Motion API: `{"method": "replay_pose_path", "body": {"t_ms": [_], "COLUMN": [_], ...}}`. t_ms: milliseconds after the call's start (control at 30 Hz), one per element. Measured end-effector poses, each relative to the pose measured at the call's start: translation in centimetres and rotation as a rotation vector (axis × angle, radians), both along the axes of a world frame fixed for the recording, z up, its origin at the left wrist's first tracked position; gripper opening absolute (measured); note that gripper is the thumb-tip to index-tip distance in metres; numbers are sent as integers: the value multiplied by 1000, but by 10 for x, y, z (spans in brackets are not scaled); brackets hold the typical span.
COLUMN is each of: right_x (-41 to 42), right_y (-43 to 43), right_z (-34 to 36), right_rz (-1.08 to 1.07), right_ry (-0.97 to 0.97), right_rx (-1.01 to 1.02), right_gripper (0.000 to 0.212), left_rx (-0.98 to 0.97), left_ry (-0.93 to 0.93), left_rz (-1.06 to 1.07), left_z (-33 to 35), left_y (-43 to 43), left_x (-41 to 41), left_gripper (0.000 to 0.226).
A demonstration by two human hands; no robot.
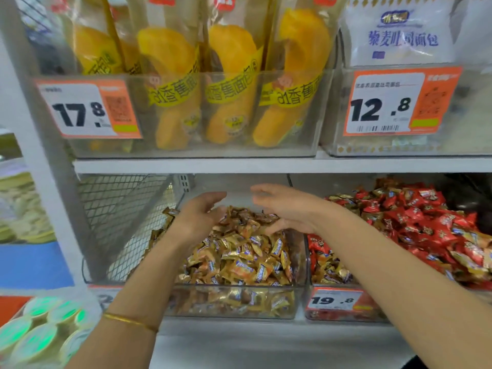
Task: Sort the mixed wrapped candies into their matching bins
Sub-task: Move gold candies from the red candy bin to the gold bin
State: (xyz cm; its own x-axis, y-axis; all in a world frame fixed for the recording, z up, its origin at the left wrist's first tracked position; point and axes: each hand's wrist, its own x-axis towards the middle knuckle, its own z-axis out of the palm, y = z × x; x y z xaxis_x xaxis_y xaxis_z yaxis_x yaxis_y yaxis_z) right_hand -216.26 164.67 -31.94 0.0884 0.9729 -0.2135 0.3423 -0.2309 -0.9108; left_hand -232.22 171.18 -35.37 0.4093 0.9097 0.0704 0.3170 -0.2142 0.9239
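Observation:
A clear plastic bin on the lower shelf is heaped with gold and brown wrapped candies. To its right a second clear bin holds red wrapped candies, with some gold ones mixed in at its front left. My left hand hovers over the back left of the gold heap, fingers loosely extended and holding nothing that I can see. My right hand is over the back right of the same heap, fingers spread, its lower fingers touching the candies.
A shelf board hangs low just above my hands, carrying bins of yellow banana-bread packs and white bread bags. A wire mesh side panel closes the left. Green-lidded cups sit lower left.

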Motion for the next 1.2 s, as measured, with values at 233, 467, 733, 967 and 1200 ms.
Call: {"method": "replay_pose_path", "body": {"t_ms": [233,467,733,967,1200], "right_x": [58,141,142,170,176], "right_y": [-50,-74,-61,-67,-88], "right_z": [-11,-23,-48,-45,-34], "right_rz": [-229,-483,28,-108,-253], "right_ry": [156,-70,-674,-1133,-725], "right_rx": [233,188,156,169,388], "right_gripper": [28,35,16,16,16], "left_rx": [103,290,421,377,468], "left_ry": [53,-27,210,577,1038], "left_rz": [-176,-302,-505,-529,-680], "left_z": [1,10,9,7,-15], "left_y": [-2,-28,-55,-52,-51], "left_x": [24,78,153,174,199], "left_gripper": [54,40,30,39,72]}}
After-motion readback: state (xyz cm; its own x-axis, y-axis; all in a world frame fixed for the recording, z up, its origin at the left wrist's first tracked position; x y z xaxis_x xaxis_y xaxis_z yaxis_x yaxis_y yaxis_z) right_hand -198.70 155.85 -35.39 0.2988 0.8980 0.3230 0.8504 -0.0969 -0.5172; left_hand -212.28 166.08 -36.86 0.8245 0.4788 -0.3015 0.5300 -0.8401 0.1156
